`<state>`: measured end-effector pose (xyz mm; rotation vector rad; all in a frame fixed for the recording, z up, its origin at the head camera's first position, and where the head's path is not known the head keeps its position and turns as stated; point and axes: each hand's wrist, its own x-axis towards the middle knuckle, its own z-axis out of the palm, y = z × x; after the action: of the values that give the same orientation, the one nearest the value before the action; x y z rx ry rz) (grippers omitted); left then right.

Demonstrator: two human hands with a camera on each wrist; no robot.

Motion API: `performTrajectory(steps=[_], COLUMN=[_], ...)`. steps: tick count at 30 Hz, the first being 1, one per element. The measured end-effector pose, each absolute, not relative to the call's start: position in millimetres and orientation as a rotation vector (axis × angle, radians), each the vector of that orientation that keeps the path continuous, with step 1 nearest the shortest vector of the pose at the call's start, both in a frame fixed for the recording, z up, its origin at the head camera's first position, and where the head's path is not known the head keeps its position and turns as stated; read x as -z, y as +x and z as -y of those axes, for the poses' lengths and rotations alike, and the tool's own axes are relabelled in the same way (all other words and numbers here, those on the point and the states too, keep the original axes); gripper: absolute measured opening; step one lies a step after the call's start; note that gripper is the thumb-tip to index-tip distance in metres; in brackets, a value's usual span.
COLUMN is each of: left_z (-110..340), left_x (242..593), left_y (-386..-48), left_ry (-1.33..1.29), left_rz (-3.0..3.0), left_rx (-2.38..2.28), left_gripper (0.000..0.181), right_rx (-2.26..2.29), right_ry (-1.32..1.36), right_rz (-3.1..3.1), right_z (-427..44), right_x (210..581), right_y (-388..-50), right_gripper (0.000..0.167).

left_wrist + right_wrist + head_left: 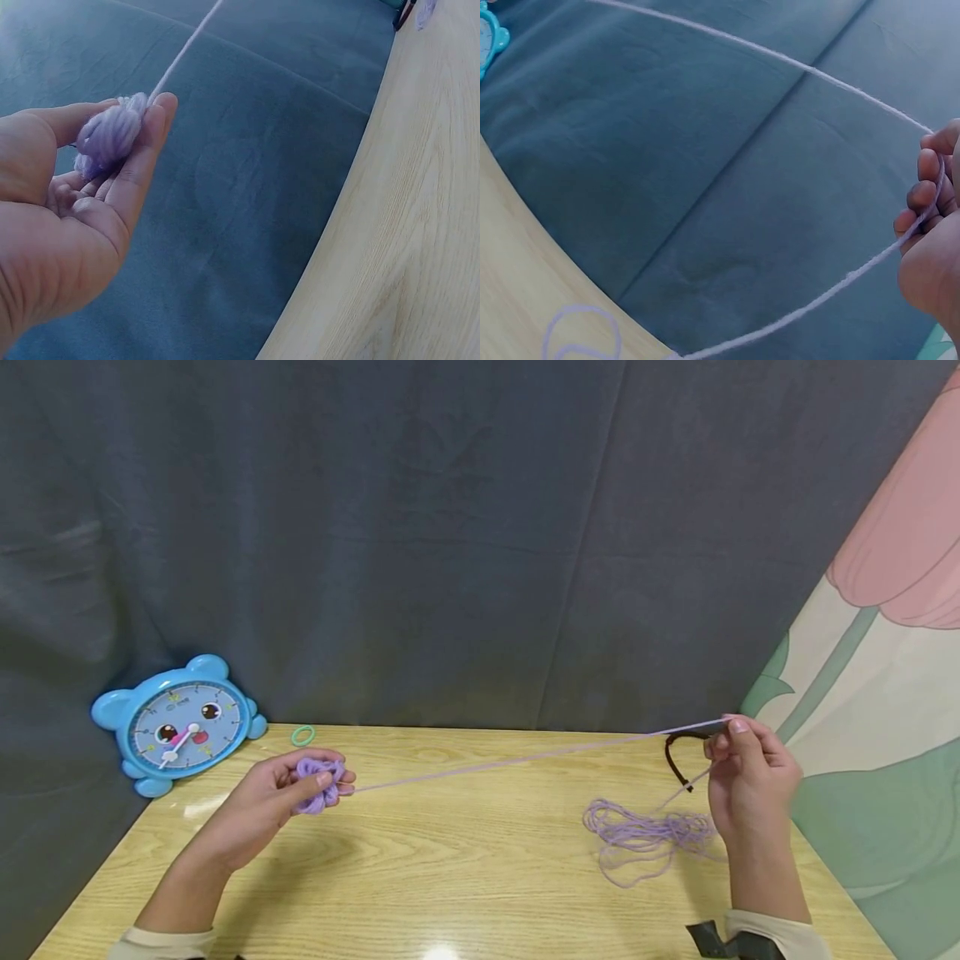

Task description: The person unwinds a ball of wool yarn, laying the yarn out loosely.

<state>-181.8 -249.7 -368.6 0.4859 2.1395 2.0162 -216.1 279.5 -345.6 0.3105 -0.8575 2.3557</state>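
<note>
Left hand [75,240]: we're pinching yarn bundle [112,139], thumb against fingers; right hand [753,781] pinching strand [525,757], loose yarn [637,832] lying below, left of its fingertips. Best keeping tension light, even.

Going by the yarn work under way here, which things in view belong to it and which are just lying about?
Part of the job:
purple yarn bundle, held in the left grip
strand running from it to the right grip
loose purple yarn on the table

Apparently just lying about:
blue clock
green ring
dark band
</note>
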Motion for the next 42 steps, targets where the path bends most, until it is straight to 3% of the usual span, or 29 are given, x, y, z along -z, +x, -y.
performTrajectory(steps=[24, 42], left_z=[251.1, 257.0], left_x=[365.9, 366.1], left_y=[-181.2, -181.1], left_ry=[0.416, 0.350], left_rz=[-2.337, -2.395], left_rx=[-1.909, -1.931], left_gripper=[0.038, 0.035], right_rx=[-2.262, -2.181], right_ry=[0.263, 0.121], right_rz=[0.638, 0.517], right_z=[-324.3, -359.5], right_x=[339.3, 337.3], right_y=[-209.2, -204.6], right_gripper=[0.012, 0.010])
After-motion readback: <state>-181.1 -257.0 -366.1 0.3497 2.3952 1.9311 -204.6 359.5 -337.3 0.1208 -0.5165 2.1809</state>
